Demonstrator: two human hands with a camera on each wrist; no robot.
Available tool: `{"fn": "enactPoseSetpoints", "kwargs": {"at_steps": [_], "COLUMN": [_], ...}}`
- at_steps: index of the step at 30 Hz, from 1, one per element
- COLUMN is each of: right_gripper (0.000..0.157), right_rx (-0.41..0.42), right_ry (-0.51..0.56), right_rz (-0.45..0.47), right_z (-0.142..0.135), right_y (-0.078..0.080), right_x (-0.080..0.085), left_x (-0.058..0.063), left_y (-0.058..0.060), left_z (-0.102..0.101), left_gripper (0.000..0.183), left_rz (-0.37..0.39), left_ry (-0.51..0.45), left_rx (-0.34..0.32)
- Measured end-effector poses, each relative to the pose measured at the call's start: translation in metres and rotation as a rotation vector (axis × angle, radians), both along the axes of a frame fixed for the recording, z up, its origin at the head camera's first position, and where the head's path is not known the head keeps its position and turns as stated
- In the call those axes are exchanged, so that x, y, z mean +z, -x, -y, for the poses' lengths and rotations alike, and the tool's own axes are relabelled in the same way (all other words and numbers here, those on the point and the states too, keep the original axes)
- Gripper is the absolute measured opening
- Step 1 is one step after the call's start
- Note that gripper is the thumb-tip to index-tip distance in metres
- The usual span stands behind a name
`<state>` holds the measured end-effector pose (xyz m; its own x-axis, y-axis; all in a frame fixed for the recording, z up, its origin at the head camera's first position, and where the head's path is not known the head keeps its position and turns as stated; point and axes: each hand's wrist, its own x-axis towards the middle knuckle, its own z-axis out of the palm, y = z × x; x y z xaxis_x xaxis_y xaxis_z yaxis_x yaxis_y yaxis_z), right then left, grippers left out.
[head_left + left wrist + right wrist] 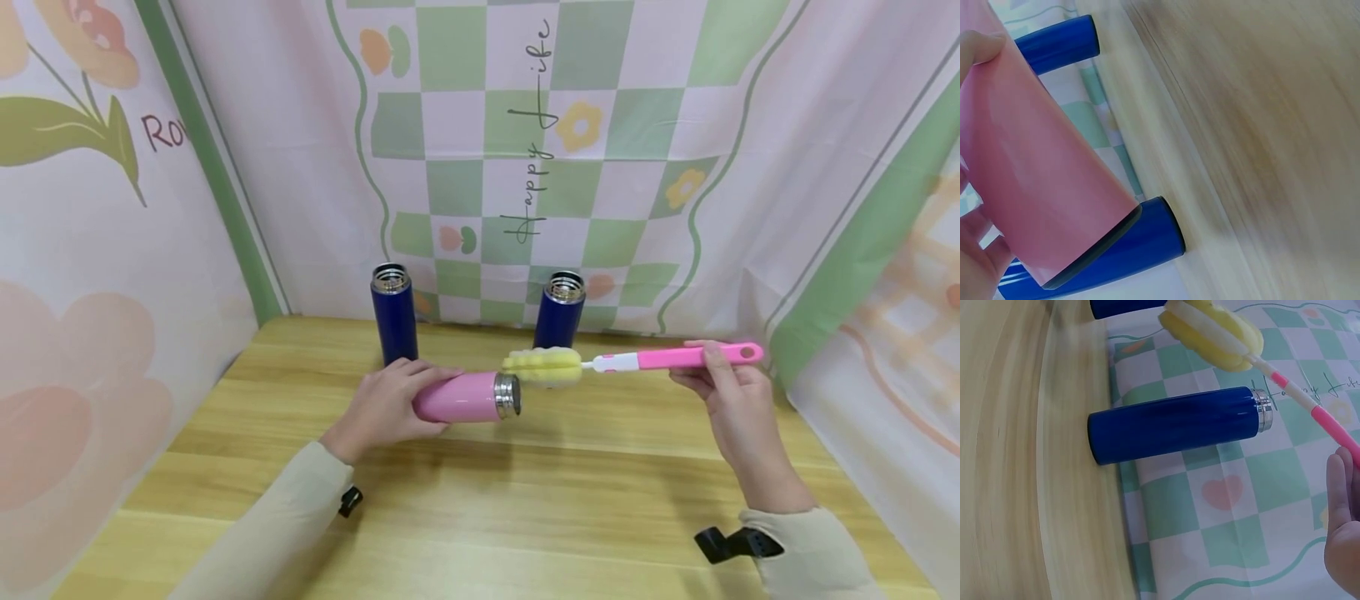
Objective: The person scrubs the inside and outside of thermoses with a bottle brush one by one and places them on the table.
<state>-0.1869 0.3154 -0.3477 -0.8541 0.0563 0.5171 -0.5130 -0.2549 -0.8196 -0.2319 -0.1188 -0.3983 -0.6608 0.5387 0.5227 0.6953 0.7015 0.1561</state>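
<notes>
My left hand (390,402) grips a pink thermos bottle (459,398) around its base end. The bottle lies tilted on its side in the air, its open steel mouth facing right. In my right hand (731,400) is the pink handle of a bottle brush (671,358), pinched between thumb and fingers. The brush's yellow sponge head (543,364) points left, close to the bottle's mouth and outside it. In the left wrist view the pink bottle (1041,156) shows its dark base. The right wrist view shows the sponge head (1213,334) and white-and-pink shaft.
Two dark blue thermos bottles without lids stand upright at the back of the wooden table (480,517): one blue bottle (394,321) at left, another blue bottle (561,312) at right. A checkered curtain (525,183) hangs right behind them.
</notes>
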Motion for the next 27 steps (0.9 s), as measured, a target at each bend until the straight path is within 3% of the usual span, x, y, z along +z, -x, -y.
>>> {"fn": "enactPoseSetpoints", "kwargs": {"at_steps": [9, 27], "right_gripper": [0.025, 0.030], "right_rx": [-0.015, 0.053], "right_ry": [-0.058, 0.003], "right_rz": [0.055, 0.061], "right_z": [-0.0018, 0.0029], "right_y": [-0.0027, -0.0037], "right_x": [-0.0028, -0.0008], "left_x": [0.0024, 0.0023], "left_y": [-0.0021, -0.0025], "left_z": [-0.0004, 0.0001], "left_gripper": [0.069, 0.069], "left_rz": [0.044, 0.025], "left_ry": [-0.027, 0.020], "left_rx": [0.049, 0.084]}}
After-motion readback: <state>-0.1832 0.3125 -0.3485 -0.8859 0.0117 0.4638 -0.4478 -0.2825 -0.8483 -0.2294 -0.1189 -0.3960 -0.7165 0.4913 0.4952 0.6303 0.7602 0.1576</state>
